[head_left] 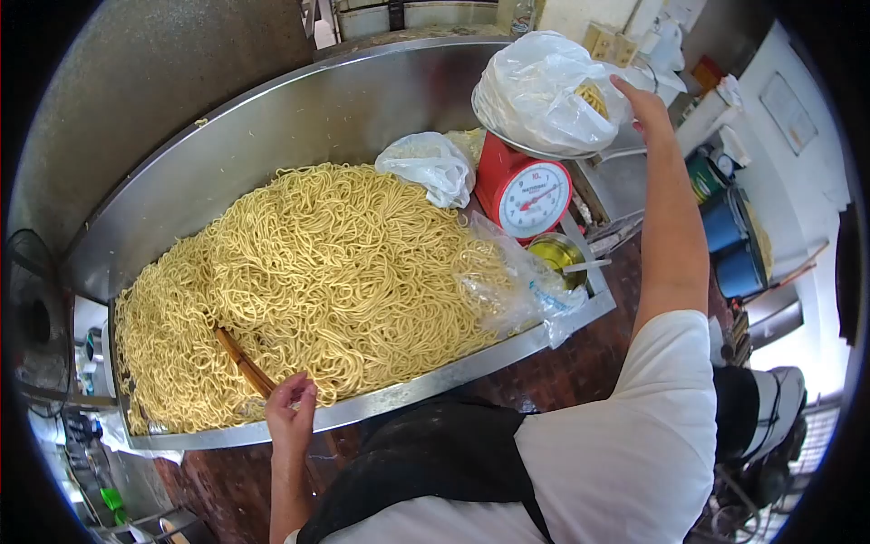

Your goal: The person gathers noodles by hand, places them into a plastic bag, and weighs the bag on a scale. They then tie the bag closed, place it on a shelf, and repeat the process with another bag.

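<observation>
My left hand is at the tray's front edge, its fingers curled together beside the near end of some wooden sticks. I cannot tell what, if anything, those fingers pinch. The sticks lean into a big heap of yellow noodles in a long metal tray. Off to the right, my right hand grips the side of a white plastic bag, thumb on top. Noodles show through the bag's opening. It rests on the pan of a red dial scale.
A knotted white bag sits on the noodles left of the scale. Clear plastic bags cover the tray's right corner, near a bowl of yellow liquid with a spoon. Blue bins stand right; a fan stands left.
</observation>
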A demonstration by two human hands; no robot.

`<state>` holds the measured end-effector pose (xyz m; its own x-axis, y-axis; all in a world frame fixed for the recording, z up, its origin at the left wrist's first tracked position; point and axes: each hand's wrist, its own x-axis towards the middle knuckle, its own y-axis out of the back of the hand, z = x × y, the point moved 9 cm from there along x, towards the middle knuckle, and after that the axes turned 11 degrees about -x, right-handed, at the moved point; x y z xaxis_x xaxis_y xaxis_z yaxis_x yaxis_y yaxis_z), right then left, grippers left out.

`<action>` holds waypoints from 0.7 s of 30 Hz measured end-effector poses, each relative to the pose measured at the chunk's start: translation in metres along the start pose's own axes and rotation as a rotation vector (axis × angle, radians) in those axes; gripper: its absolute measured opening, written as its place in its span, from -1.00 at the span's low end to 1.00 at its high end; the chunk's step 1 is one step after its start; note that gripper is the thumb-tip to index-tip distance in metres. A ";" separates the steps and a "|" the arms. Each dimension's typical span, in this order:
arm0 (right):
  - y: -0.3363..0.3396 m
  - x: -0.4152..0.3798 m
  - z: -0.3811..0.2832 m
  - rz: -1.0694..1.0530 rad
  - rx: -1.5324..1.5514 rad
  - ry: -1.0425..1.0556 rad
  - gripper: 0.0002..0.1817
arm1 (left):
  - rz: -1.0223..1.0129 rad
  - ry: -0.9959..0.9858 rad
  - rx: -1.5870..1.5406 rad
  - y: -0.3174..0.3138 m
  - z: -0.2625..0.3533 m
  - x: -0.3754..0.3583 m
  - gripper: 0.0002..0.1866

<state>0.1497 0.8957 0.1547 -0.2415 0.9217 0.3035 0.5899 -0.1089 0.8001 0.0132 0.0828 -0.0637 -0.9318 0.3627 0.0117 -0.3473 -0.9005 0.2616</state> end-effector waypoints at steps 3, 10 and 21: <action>-0.027 0.031 -0.032 -0.261 0.004 0.158 -0.25 | -0.104 -0.001 0.148 -0.045 0.028 -0.012 -0.71; -0.056 0.030 -0.065 -0.387 0.337 0.134 -0.41 | -0.004 -0.010 0.172 -0.056 0.045 -0.013 -0.70; 0.006 -0.014 -0.166 -0.580 1.099 0.312 -0.79 | 0.093 0.094 0.092 -0.055 0.027 -0.065 -0.66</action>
<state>0.0286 0.8203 0.2413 -0.7577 0.5881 0.2828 0.6249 0.7787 0.0549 0.0954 0.1148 -0.0532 -0.9667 0.2510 -0.0496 -0.2521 -0.9018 0.3510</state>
